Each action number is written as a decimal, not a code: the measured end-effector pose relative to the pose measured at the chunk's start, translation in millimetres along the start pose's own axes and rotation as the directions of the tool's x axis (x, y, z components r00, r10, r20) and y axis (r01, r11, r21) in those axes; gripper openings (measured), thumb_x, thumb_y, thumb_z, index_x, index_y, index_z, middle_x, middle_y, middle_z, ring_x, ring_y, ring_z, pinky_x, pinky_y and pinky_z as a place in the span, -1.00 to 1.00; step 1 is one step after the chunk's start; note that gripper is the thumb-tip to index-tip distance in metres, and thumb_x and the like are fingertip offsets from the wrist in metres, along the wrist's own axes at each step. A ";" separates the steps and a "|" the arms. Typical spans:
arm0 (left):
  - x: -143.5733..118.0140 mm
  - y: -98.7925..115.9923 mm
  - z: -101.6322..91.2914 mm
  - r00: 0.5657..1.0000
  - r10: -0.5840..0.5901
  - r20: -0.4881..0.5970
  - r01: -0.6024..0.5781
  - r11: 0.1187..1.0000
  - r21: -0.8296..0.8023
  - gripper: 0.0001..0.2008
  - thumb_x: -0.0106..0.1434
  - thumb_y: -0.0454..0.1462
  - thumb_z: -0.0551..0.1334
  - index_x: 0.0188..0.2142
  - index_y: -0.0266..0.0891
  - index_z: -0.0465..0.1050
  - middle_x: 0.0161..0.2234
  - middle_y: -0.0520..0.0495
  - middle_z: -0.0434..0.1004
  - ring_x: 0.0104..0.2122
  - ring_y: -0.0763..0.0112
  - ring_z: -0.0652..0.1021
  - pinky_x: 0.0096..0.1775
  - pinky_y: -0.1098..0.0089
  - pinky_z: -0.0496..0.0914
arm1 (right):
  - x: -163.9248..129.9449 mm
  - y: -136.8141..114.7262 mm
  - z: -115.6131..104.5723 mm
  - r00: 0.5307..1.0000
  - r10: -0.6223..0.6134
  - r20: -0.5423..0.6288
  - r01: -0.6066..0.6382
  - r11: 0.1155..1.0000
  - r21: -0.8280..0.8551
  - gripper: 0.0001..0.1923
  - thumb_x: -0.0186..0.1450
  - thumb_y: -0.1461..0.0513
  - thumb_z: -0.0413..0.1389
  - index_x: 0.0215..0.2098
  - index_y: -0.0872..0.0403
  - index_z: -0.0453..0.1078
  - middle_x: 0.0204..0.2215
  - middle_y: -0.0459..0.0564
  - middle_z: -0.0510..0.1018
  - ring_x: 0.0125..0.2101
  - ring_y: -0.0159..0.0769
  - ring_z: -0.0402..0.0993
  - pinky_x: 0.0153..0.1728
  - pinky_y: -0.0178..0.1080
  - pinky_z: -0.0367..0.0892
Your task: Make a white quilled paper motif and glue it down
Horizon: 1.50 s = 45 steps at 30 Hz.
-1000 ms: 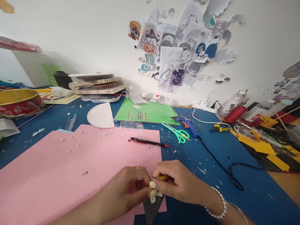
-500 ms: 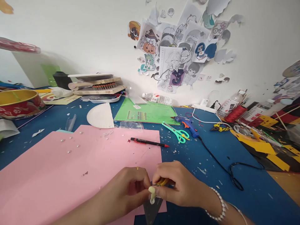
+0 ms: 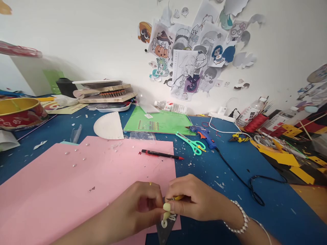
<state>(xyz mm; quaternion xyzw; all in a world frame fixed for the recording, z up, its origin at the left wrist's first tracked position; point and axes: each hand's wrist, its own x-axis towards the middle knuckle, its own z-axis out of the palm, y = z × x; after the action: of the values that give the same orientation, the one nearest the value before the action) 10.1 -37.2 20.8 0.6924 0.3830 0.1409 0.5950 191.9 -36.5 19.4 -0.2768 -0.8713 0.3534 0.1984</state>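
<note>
My left hand and my right hand meet at the near edge of a large pink sheet. Together they pinch a small dark grey pointed paper piece with pale looped trim on it. My right hand also grips a small yellow-handled tool between its fingertips, its tip at the trim. My left thumb and forefinger press on the piece from the left. A pearl bracelet circles my right wrist.
On the blue table lie a red and black pen, teal scissors, a blue glue gun with a black cord, a green sheet, a white half-round paper, a gold tin and yellow offcuts.
My hands stay in the same spot; the fingers shift slightly on the small piece and the yellow tool's tip moves a little against the trim.
</note>
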 end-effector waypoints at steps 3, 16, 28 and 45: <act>1.1 -0.7 -2.8 0.999 -0.044 0.010 0.045 0.997 -0.064 -0.86 0.02 -0.28 0.20 -0.60 -0.29 0.32 -0.55 0.08 0.31 -0.52 0.48 0.33 -0.48 0.53 0.20 | -0.1 0.6 -0.2 1.000 0.015 0.003 -0.015 1.000 -0.002 -0.82 0.24 0.25 -0.05 -0.48 0.15 0.28 -0.59 -0.18 0.25 -0.55 -0.56 0.17 -0.50 -0.49 0.07; 11.8 -6.9 -15.3 0.993 -0.105 -0.048 0.081 0.930 -0.360 -0.82 -0.01 -0.22 0.25 -0.60 -0.30 0.37 -0.64 0.11 0.34 -0.60 0.54 0.33 -0.52 0.55 0.23 | -0.6 1.1 -1.8 0.948 0.156 -0.279 -0.139 0.987 0.081 -0.84 0.10 0.18 0.12 -0.39 0.12 0.37 -0.58 -0.18 0.29 -0.63 -0.56 0.08 -0.63 -0.45 0.00; 9.9 -6.2 -17.8 0.997 -0.010 -0.075 -0.008 0.971 -0.241 -0.66 0.14 -0.10 0.07 -0.59 -0.30 0.37 -0.63 0.09 0.31 -0.58 0.50 0.34 -0.47 0.52 0.24 | -0.5 2.5 1.2 0.945 0.071 -0.319 -0.091 0.995 -0.049 -0.86 0.18 0.23 0.04 -0.40 0.15 0.39 -0.57 -0.11 0.36 -0.55 -0.50 0.23 -0.55 -0.44 0.09; 9.2 -6.3 -16.4 0.998 -0.058 -0.030 0.048 0.959 -0.278 -0.80 0.08 -0.21 0.17 -0.49 -0.29 0.49 -0.53 0.01 0.51 -0.54 0.47 0.42 -0.47 0.52 0.33 | -1.0 9.9 5.6 0.949 -0.037 -0.314 -0.015 0.987 -0.163 -0.83 0.21 0.21 0.00 -0.34 0.12 0.38 -0.51 -0.07 0.44 -0.49 -0.46 0.31 -0.48 -0.41 0.18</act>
<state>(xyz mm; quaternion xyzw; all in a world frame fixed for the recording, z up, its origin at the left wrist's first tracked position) 3.3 -19.0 16.7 0.5889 0.3890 0.1902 0.6824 193.0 -34.1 8.2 -0.3403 -0.8557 0.2310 0.3140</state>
